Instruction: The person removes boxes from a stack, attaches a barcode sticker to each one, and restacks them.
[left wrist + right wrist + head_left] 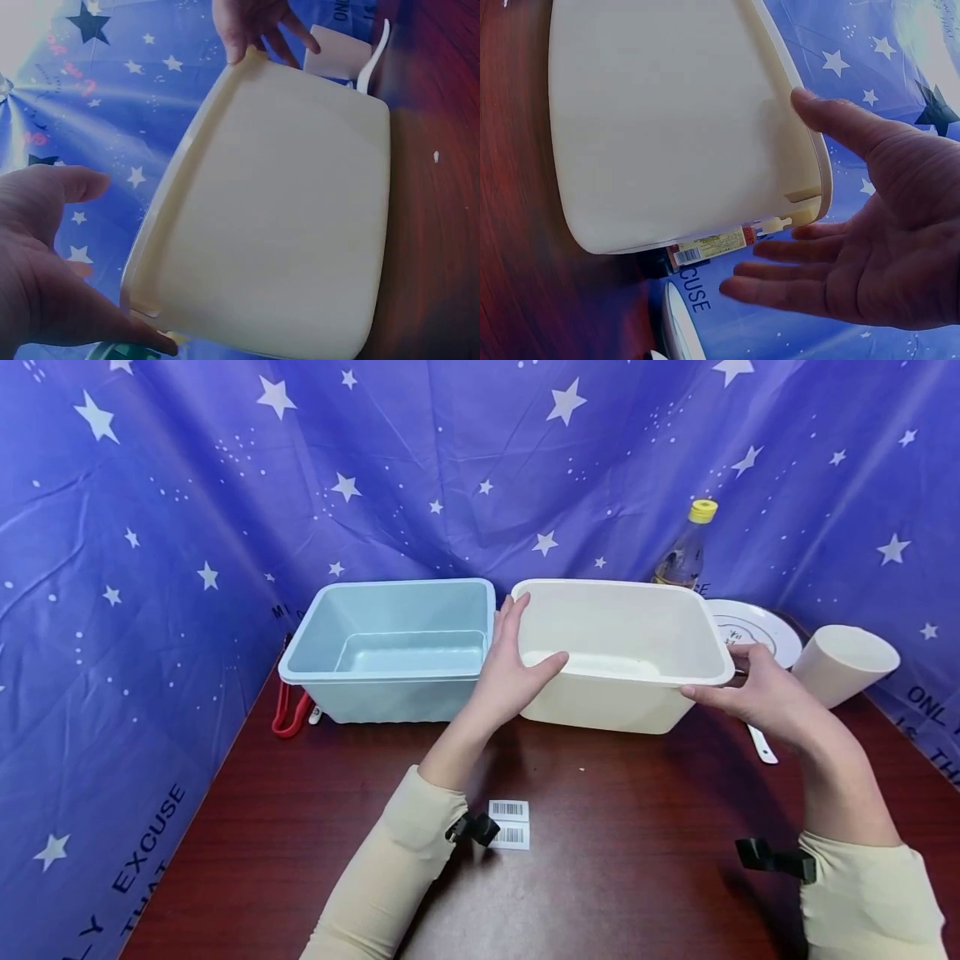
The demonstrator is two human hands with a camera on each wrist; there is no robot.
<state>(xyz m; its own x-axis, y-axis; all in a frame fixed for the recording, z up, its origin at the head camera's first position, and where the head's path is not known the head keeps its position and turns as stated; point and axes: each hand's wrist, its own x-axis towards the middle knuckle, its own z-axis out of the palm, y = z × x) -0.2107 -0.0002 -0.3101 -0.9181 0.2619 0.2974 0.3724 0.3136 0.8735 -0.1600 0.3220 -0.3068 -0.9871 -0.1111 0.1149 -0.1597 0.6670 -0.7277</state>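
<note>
A cream-white plastic bin (607,706) stands on the table to the right of a light blue bin (390,700). My left hand (506,677) is at the white bin's left end, fingers extended and thumb spread away from the front rim. In the left wrist view, a fingertip is close to the bin's corner; contact is unclear. My right hand (768,693) is at the opposite end. Its thumb touches the front rim near the corner, while the other fingers reach straight along the end, as the right wrist view shows. Nothing is visible inside either bin.
Behind the right end stands a yellow-capped bottle (682,556). Beside it are a white plate (783,631), a tilted white cup (840,664) and a white handle (762,745). Red-handled tongs (283,714) lie far left. Barcode labels (510,811) lie in front. A starry curtain (450,460) encloses the table.
</note>
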